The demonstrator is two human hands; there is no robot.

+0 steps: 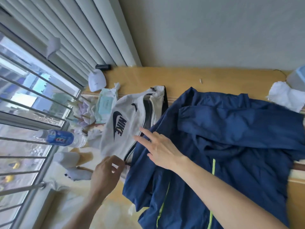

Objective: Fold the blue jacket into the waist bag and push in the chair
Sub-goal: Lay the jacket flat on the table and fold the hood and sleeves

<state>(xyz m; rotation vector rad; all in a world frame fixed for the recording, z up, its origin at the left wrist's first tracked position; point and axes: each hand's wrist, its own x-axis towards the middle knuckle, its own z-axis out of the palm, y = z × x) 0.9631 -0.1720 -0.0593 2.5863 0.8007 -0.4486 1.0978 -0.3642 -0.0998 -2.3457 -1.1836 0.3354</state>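
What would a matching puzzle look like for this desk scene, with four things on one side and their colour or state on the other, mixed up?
Things:
1. jacket
2. waist bag
3. left hand
4. right hand

Descriptions:
A. pinching the zip pull at the bag's near end
B. white, with a dark logo, zip open
C. navy, spread crumpled on the desk
D. fingers spread flat at the jacket's edge by the bag

Pairs: 1-C, 2-B, 3-A, 4-D

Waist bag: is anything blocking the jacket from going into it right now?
Nothing lies between them: the blue jacket butts against the waist bag, whose zipper gapes at the far end. The left hand pinches the zipper pull.
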